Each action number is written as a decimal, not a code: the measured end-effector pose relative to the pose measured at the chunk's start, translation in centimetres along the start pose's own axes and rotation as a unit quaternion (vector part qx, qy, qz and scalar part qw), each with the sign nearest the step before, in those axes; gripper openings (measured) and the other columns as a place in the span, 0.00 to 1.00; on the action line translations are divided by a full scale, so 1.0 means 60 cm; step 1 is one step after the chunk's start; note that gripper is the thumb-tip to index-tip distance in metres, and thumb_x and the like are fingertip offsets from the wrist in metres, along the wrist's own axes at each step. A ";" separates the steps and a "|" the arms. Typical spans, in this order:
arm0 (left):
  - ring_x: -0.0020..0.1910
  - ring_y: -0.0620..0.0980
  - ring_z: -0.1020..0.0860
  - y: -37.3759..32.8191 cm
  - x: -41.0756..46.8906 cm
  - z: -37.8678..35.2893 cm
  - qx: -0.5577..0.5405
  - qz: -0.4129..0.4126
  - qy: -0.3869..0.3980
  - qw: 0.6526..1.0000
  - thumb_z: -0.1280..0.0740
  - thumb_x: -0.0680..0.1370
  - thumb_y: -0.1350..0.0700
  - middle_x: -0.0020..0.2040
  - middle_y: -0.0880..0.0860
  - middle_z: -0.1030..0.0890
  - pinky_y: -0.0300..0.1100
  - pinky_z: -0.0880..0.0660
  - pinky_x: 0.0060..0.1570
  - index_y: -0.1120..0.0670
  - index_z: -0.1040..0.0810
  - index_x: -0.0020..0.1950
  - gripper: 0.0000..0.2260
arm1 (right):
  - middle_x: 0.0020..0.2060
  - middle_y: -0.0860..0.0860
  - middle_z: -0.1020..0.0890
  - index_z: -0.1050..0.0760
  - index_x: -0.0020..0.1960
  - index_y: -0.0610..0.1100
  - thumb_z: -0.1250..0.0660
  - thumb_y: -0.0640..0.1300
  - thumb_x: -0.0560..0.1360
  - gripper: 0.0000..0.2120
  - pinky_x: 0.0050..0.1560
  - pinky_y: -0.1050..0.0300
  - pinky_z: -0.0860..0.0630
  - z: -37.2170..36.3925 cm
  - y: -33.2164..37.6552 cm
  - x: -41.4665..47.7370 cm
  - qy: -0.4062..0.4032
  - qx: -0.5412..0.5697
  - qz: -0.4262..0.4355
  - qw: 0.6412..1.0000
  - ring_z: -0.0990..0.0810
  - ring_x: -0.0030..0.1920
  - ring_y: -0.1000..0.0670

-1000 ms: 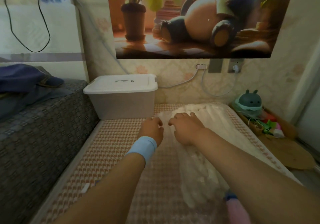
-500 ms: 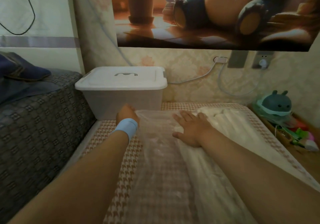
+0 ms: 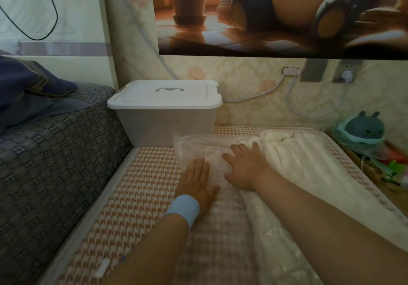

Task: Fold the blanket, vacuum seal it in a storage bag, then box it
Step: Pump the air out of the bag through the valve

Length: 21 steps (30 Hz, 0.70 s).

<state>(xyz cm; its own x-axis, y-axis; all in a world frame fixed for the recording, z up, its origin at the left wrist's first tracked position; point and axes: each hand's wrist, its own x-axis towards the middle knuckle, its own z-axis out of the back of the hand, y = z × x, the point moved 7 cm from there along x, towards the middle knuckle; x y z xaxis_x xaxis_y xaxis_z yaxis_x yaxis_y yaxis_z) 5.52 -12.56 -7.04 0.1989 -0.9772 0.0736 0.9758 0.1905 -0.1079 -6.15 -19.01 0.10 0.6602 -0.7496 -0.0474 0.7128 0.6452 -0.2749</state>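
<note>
A clear plastic storage bag (image 3: 198, 148) lies flat on the houndstooth mattress (image 3: 143, 185). The folded white blanket (image 3: 293, 159) lies along its right side, partly under the plastic. My left hand (image 3: 198, 181), with a blue wristband, rests flat on the bag with straight fingers. My right hand (image 3: 245, 167) presses flat on the bag at the blanket's left edge, fingers spread. A white lidded storage box (image 3: 165, 108) stands against the wall just beyond the bag.
A dark patterned sofa (image 3: 55, 152) with a navy cloth (image 3: 28, 84) borders the left. A plush toy (image 3: 362, 130) and small clutter sit on a low shelf at the right. Cables (image 3: 287, 90) hang from wall sockets behind.
My left hand has drawn back from the bag's far left corner toward me and lies flat on the plastic. My right hand stays pressed near the blanket's edge.
</note>
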 end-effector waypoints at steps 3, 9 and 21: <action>0.76 0.50 0.69 0.048 -0.020 -0.046 -0.040 0.052 0.077 0.995 0.56 0.77 0.31 0.77 0.50 0.69 0.53 0.66 0.74 0.46 0.68 0.78 0.36 | 0.82 0.47 0.56 0.58 0.82 0.57 0.51 0.72 0.77 0.39 0.74 0.29 0.62 -0.025 -0.010 -0.004 0.065 -0.015 -0.015 0.998 0.60 0.81 0.45; 0.78 0.54 0.51 0.072 0.016 -0.013 0.010 0.103 0.191 0.976 0.54 0.75 0.28 0.80 0.51 0.53 0.58 0.54 0.75 0.51 0.55 0.80 0.41 | 0.80 0.46 0.65 0.63 0.80 0.61 0.53 0.77 0.73 0.43 0.68 0.22 0.67 -0.044 0.001 0.015 0.082 -0.046 -0.027 0.995 0.68 0.79 0.42; 0.78 0.53 0.62 0.074 0.097 -0.045 -0.036 0.053 0.095 0.993 0.55 0.76 0.28 0.79 0.51 0.63 0.50 0.60 0.76 0.48 0.61 0.79 0.39 | 0.80 0.43 0.61 0.62 0.81 0.56 0.49 0.73 0.74 0.44 0.74 0.29 0.59 -0.049 0.001 0.045 0.064 0.003 -0.030 0.997 0.64 0.80 0.42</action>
<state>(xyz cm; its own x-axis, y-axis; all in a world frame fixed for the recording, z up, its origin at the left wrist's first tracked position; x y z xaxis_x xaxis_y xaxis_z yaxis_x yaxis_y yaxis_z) 10.74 -17.64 -9.75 0.2721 -0.9535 -0.1298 0.9399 0.2923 -0.1765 -5.01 -21.45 -2.90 0.5805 -0.7997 -0.1531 0.7522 0.5987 -0.2751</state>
